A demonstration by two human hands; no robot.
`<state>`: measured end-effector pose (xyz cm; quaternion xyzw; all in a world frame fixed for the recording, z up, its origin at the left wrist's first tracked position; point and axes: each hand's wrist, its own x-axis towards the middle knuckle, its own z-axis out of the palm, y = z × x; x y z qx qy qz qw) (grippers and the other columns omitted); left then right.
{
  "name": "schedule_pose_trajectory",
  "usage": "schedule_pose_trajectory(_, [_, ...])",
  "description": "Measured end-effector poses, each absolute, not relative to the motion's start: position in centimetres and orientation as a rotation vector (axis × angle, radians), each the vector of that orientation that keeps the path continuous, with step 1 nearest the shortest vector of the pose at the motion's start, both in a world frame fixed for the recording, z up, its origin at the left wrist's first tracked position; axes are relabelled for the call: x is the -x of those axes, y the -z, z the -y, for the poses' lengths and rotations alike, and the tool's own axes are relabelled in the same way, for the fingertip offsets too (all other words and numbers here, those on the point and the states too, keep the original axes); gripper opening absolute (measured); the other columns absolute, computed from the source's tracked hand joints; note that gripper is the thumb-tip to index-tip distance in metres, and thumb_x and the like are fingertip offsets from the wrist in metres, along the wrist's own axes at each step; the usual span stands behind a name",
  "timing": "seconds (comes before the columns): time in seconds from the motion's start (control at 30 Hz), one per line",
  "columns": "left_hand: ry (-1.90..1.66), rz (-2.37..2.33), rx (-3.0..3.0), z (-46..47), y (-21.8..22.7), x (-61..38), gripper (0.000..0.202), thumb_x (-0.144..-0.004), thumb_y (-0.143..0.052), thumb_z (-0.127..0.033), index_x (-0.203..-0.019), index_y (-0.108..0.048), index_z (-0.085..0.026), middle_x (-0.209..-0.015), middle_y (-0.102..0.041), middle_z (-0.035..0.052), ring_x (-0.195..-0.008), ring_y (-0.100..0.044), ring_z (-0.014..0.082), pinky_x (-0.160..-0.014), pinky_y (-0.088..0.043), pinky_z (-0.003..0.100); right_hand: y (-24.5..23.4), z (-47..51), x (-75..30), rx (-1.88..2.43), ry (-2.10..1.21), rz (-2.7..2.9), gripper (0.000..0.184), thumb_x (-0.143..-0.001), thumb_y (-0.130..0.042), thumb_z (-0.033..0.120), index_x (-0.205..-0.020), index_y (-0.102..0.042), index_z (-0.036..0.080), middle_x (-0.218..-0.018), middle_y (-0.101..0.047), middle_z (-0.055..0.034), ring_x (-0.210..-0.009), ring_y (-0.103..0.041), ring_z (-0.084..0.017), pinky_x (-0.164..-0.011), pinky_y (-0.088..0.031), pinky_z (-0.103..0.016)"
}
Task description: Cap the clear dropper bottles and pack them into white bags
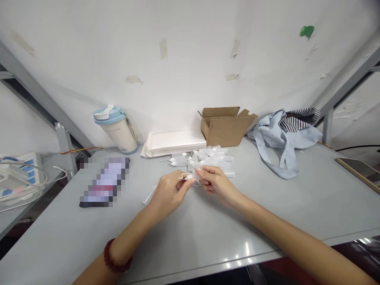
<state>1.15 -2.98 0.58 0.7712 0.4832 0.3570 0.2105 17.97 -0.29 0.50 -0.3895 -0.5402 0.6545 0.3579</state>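
Between my two hands is a small white translucent tube with a thin white cord (190,177), its exact kind too small to make out. My left hand (170,192) pinches its corded end between thumb and fingers. From the other side, my right hand (218,184) has thumb and fingertips closed on the tube's right end. Just behind my fingers lies a loose pile of similar white translucent tubes with cords (215,156). A thin clear strip-like piece (149,196) rests on the table beside my left hand, partly covered by it.
Behind the pile are a stack of white flat sheets (175,140) and an open cardboard box (227,128). A tumbler (117,130) and a blurred phone (105,184) stand left; a blue cloth bag (282,136) and another phone (360,172) lie right. A power strip (28,174) with cables sits far left.
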Motion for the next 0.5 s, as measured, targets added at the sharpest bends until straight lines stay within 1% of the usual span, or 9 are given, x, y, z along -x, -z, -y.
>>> schedule_pose_trajectory(0.1, [-0.907,-1.313,-1.897,2.7,-1.1,-0.9,0.033,-0.091,-0.042,-0.039,-0.069,-0.055,-0.018,-0.061,-0.052,-0.0009,-0.059,-0.050,0.0137,-0.054,-0.037,0.023,-0.3,0.3,-18.1,0.960,-1.254,1.675,0.026,-0.086,-0.051,0.044,-0.080,-0.053,0.019,-0.057,-0.037,0.0054,-0.049,-0.032,-0.009,-0.047,-0.026,-0.023])
schedule_pose_trajectory(0.17, [-0.864,-1.280,-1.781,2.6,-1.3,-0.8,0.037,-0.091,-0.040,-0.042,-0.066,-0.053,-0.017,-0.058,-0.051,-0.0014,-0.056,-0.050,0.0135,-0.054,-0.039,0.023,-0.1,0.4,-18.2,0.917,-0.975,1.841,0.022,-0.089,-0.048,0.039,-0.088,-0.056,0.019,-0.062,-0.047,0.0026,-0.056,-0.040,-0.011,-0.054,-0.032,-0.024])
schedule_pose_trajectory(0.23, [-0.840,-1.235,-1.723,2.6,-1.3,-0.9,0.040,-0.091,-0.039,-0.044,-0.064,-0.052,-0.018,-0.055,-0.050,-0.0016,-0.055,-0.051,0.0136,-0.054,-0.040,0.023,0.0,0.4,-18.2,0.888,-0.851,1.922,0.022,-0.091,-0.044,0.036,-0.088,-0.057,0.018,-0.067,-0.051,0.0010,-0.060,-0.043,-0.012,-0.057,-0.033,-0.025])
schedule_pose_trajectory(0.3, [-0.850,-1.226,-1.698,2.7,-1.1,-1.2,0.042,-0.091,-0.038,-0.045,-0.060,-0.049,-0.018,-0.051,-0.047,-0.0026,-0.053,-0.051,0.0136,-0.054,-0.041,0.023,0.1,0.5,-18.1,0.917,-0.884,1.914,0.023,-0.091,-0.043,0.036,-0.085,-0.056,0.018,-0.062,-0.049,0.0022,-0.056,-0.041,-0.011,-0.055,-0.032,-0.025])
schedule_pose_trajectory(0.37, [-0.881,-1.281,-1.745,2.9,-0.9,-1.4,0.042,-0.091,-0.039,-0.044,-0.058,-0.047,-0.019,-0.049,-0.044,-0.0032,-0.052,-0.049,0.0133,-0.052,-0.039,0.023,0.2,0.5,-18.0,0.975,-0.987,1.847,0.026,-0.090,-0.044,0.039,-0.081,-0.055,0.018,-0.057,-0.042,0.0041,-0.052,-0.036,-0.011,-0.052,-0.028,-0.024])
schedule_pose_trajectory(0.43, [-0.912,-1.369,-1.923,3.1,-0.5,-1.4,0.037,-0.091,-0.041,-0.040,-0.061,-0.049,-0.019,-0.054,-0.047,-0.0023,-0.053,-0.047,0.0131,-0.051,-0.036,0.023,0.2,0.5,-17.8,1.015,-1.109,1.757,0.030,-0.089,-0.046,0.043,-0.074,-0.053,0.018,-0.055,-0.037,0.0050,-0.050,-0.032,-0.010,-0.049,-0.025,-0.024])
schedule_pose_trajectory(0.5, [-0.951,-1.423,-2.181,3.2,0.0,-1.2,0.029,-0.091,-0.043,-0.034,-0.069,-0.055,-0.018,-0.060,-0.051,-0.0008,-0.054,-0.044,0.0130,-0.051,-0.034,0.023,0.2,0.5,-17.7,1.034,-1.272,1.650,0.035,-0.086,-0.048,0.047,-0.066,-0.048,0.018,-0.053,-0.033,0.0059,-0.047,-0.028,-0.008,-0.045,-0.022,-0.023])
